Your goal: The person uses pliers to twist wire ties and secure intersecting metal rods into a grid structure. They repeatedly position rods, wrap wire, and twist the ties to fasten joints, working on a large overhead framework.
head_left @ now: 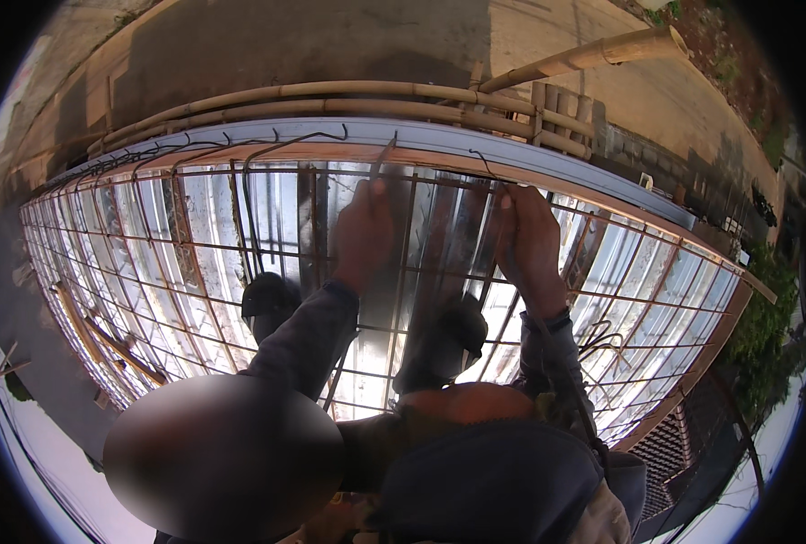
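Observation:
My left hand (365, 231) is closed round a short, dark, pointed metal piece (386, 156) that sticks up toward the deck's edge; whether it is a tool or a bar end is too blurred to tell. To its right, my right hand (531, 243) pinches a thin steel bar (504, 238) between thumb and fingers. A hooked bar end (482, 161) rises just beyond those fingers. Both hands are over a rusty steel reinforcing mesh (412, 269), close to its far edge. Shiny corrugated metal decking (212, 290) lies beneath the mesh.
A pale metal edge strip (403, 132) with a wooden board borders the deck. Bamboo poles (330, 89) run outside it, above a lower paved area. My dark boots (462, 331) stand on the mesh. Bent bars (602, 337) lie at right, wood strips (104, 335) at left.

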`<state>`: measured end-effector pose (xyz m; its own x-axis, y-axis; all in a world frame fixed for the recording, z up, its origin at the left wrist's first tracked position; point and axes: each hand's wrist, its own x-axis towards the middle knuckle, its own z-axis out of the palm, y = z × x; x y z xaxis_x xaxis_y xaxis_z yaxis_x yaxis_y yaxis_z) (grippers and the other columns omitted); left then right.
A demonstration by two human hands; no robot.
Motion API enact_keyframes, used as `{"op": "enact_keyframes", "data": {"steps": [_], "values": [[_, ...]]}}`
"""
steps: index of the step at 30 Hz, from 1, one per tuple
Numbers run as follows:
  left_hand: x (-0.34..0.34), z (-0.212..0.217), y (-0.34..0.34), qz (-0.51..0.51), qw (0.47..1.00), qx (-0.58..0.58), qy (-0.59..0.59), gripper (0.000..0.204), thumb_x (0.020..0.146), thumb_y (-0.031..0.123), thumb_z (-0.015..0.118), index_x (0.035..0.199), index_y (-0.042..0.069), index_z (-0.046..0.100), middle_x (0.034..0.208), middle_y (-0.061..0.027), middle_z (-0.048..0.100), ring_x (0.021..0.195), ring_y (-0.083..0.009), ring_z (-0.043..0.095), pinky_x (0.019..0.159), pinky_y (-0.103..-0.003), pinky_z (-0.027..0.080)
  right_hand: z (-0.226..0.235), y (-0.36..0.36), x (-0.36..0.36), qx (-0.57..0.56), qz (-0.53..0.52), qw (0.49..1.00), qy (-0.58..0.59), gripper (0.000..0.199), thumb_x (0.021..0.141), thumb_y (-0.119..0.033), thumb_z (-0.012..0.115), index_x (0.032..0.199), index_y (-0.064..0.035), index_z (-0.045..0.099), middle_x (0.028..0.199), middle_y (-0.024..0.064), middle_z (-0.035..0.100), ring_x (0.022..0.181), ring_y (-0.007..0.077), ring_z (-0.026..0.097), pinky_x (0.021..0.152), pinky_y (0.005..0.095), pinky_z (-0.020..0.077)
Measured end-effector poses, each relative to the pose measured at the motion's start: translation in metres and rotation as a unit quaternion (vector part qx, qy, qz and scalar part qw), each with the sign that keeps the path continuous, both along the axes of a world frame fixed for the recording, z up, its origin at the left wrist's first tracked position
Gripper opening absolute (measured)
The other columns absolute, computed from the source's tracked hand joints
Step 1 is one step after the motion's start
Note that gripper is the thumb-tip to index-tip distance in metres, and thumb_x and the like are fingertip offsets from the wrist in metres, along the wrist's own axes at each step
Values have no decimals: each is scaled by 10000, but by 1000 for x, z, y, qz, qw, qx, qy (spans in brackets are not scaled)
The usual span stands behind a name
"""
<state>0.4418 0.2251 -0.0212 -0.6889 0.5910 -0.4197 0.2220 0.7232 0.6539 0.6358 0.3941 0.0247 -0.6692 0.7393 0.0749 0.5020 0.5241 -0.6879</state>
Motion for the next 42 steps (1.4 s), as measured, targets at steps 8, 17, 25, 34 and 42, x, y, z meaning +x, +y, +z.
{"op": "enact_keyframes", "data": {"steps": [8, 17, 25, 34, 42], "values": [[-5, -7, 0, 10, 1000, -3, -2, 469, 1170, 406, 382, 980, 38, 601, 794, -276, 652, 749, -534, 642, 635, -612, 461, -20, -36, -7, -125, 58, 988, -68, 66, 1022, -73, 650, 1057, -33, 689, 923, 162, 637, 842, 393, 650, 753, 497, 540], [-6, -19, -7, 18, 993, 93, 70, 436, 1184, 343, 411, 927, 29, 570, 664, -112, 497, 586, -292, 518, 564, -472, 402, -22, -60, 5, -86, 101, 990, -51, 169, 927, -55, 730, 1095, -48, 717, 914, 123, 620, 904, 362, 621, 828, 498, 504], [-23, -15, -2, 137, 976, 124, -115, 525, 1194, 414, 398, 874, 20, 534, 695, 22, 405, 670, -104, 355, 588, -356, 319, -16, -66, 16, -13, 109, 989, -100, 325, 894, -67, 759, 1218, -80, 743, 988, 80, 642, 962, 306, 630, 921, 471, 481], [-30, -3, -19, 142, 974, 113, -137, 514, 1202, 407, 400, 828, 72, 508, 684, 59, 367, 652, -74, 341, 583, -318, 303, -9, -60, 19, 19, 69, 995, -64, 370, 847, -55, 793, 1211, -106, 755, 1138, 88, 694, 1095, 315, 645, 1000, 488, 470], [-54, 102, 0, -41, 961, 201, -187, 585, 1205, 399, 390, 702, 101, 404, 652, 54, 335, 593, -73, 298, 548, -326, 250, 11, 8, -21, 22, 3, 995, 96, 544, 827, -54, 834, 1347, -84, 680, 1322, 162, 667, 1231, 384, 648, 1009, 539, 539]]}}
